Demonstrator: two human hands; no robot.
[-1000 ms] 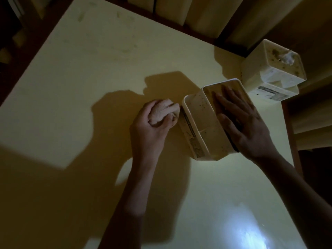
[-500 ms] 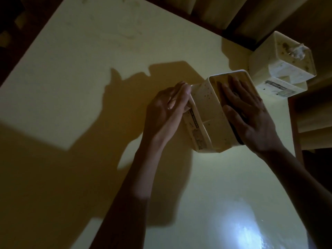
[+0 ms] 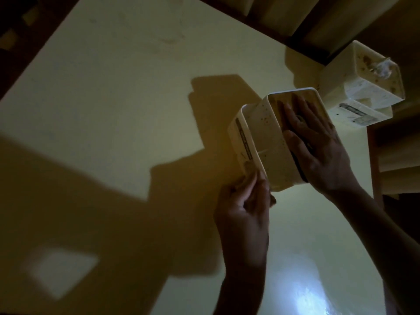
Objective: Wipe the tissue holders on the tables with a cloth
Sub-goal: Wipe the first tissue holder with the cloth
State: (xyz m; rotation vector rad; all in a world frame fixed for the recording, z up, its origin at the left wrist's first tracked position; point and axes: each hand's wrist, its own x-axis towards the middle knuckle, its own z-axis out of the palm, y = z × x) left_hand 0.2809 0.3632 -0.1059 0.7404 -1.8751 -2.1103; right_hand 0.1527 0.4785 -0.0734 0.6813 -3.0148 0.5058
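Cloth (image 3: 246, 178) slid down boxy holder (image 3: 270, 142).

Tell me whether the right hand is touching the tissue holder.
Touching. The head view shows the right hand lying flat with straight fingers on the top face of the tissue holder, no gap visible between them.

Not much to see of the person from where I'm standing, just two bare forearms and hands. The left hand (image 3: 244, 208) and right hand (image 3: 318, 146) have no rings, gloves or watch that I can make out. Both arms are bare as far as they show, no sleeve on either. Lighting's super dim, so the finer details are lost.
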